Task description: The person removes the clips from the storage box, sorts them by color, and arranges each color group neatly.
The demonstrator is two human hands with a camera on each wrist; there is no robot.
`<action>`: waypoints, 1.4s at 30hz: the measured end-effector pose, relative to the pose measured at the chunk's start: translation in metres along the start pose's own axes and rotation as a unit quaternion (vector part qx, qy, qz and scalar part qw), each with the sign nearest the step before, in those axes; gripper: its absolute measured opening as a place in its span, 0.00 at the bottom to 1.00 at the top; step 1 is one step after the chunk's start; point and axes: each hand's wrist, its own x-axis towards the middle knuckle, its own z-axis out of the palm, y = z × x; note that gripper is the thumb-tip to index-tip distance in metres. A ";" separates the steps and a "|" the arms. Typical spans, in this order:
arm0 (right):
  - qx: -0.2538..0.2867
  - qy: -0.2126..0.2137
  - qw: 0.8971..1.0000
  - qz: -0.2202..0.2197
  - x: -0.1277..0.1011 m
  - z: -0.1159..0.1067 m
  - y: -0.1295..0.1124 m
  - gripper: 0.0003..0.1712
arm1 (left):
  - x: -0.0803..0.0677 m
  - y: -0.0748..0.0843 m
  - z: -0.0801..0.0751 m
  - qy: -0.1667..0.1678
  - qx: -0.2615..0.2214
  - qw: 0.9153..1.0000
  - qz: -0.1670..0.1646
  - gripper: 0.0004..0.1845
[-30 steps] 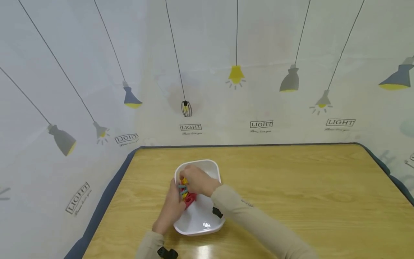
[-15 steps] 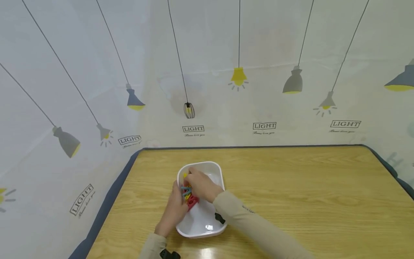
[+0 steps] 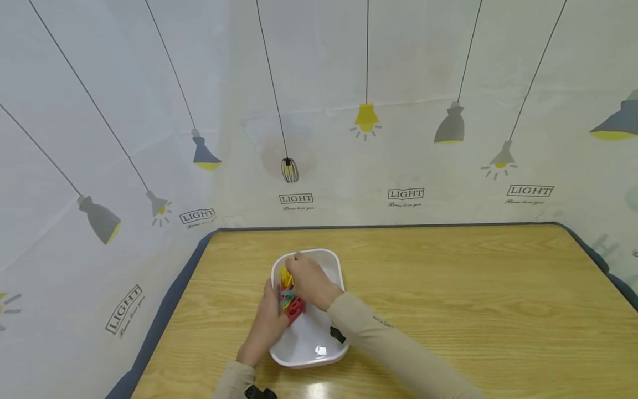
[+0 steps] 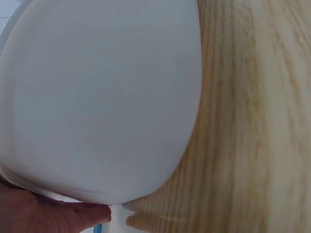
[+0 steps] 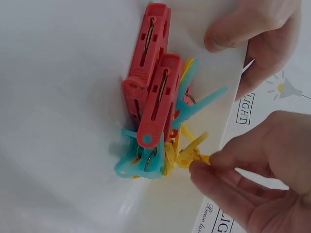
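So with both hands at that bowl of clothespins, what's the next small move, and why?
Probably lift the yellow clothespin clear of the pile. The right hand already pinches its end at the rim of the white bowl, the red clothespins lie against it, and the left hand grips the bowl's side.

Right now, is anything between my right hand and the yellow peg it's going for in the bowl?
Nothing visible. The right hand already has its fingertips on the yellow peg, which sits at the edge of the peg cluster clipped along the bowl rim. The left hand holds the rim beside it, clear of the peg.
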 end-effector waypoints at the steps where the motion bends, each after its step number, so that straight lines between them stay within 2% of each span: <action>1: -0.003 0.002 1.000 0.009 -0.001 -0.001 -0.001 0.18 | 0.000 0.000 0.000 -0.001 0.000 1.000 -0.002 0.49; 4: -0.014 0.012 0.999 0.037 -0.002 -0.003 -0.001 0.20 | -0.001 -0.001 0.000 0.003 0.002 1.000 -0.003 0.49; 9: -0.022 0.034 0.996 0.076 -0.002 -0.005 0.003 0.08 | -0.001 -0.002 0.001 0.010 0.007 1.000 0.007 0.47; 14: -0.028 0.043 0.994 0.101 -0.001 -0.006 0.012 0.07 | 0.001 -0.002 0.002 0.007 0.001 1.000 0.005 0.47; 17: -0.003 0.056 0.993 0.108 -0.001 -0.009 0.016 0.05 | 0.001 -0.001 0.004 0.003 -0.003 1.000 -0.001 0.47; 22: 0.114 0.080 0.985 0.104 -0.004 -0.020 0.016 0.03 | 0.002 0.000 0.003 -0.008 -0.003 1.000 -0.020 0.48; 25: 0.153 0.094 0.979 0.094 -0.007 -0.026 0.017 0.03 | 0.002 0.001 0.002 -0.011 -0.005 1.000 -0.029 0.48; 35: 0.208 0.148 0.964 0.075 -0.026 -0.034 0.037 0.03 | 0.001 0.002 0.003 -0.010 -0.005 1.000 -0.022 0.47; 42: 0.206 0.190 0.956 0.087 -0.038 -0.036 0.056 0.02 | 0.003 0.002 0.003 -0.020 -0.005 0.999 -0.045 0.45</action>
